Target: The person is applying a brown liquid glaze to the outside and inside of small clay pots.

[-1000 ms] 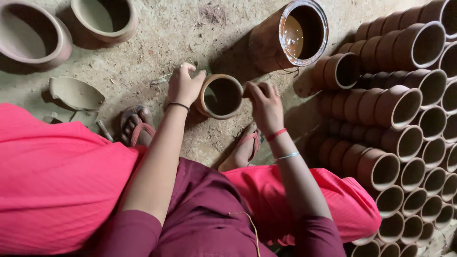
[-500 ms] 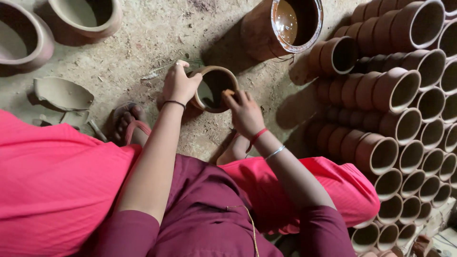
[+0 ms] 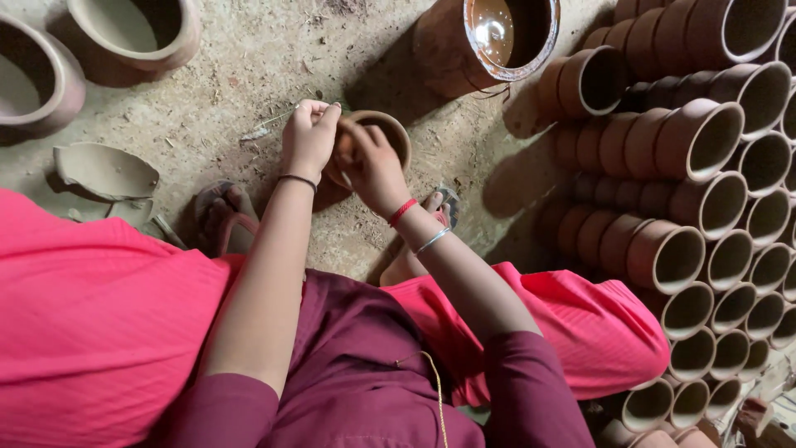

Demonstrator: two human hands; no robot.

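A small brown clay cup (image 3: 391, 133) is held above the dirt floor between both hands. My left hand (image 3: 308, 137) grips its left rim with the fingers curled over the edge. My right hand (image 3: 371, 162) lies across the cup's mouth and covers most of the opening. A black band is on the left wrist; a red thread and a silver bangle are on the right wrist. My feet in sandals (image 3: 222, 217) rest on the ground below the cup.
Rows of stacked clay cups (image 3: 696, 141) lie on their sides along the right. A tall clay vessel with brown liquid (image 3: 497, 37) stands at the top. Two wide clay bowls (image 3: 137, 33) sit at top left, with a broken shard (image 3: 104, 170) beneath them.
The cup has turned in my hands. My right hand has slid from the cup's right side over its mouth, and both hands have come closer together.
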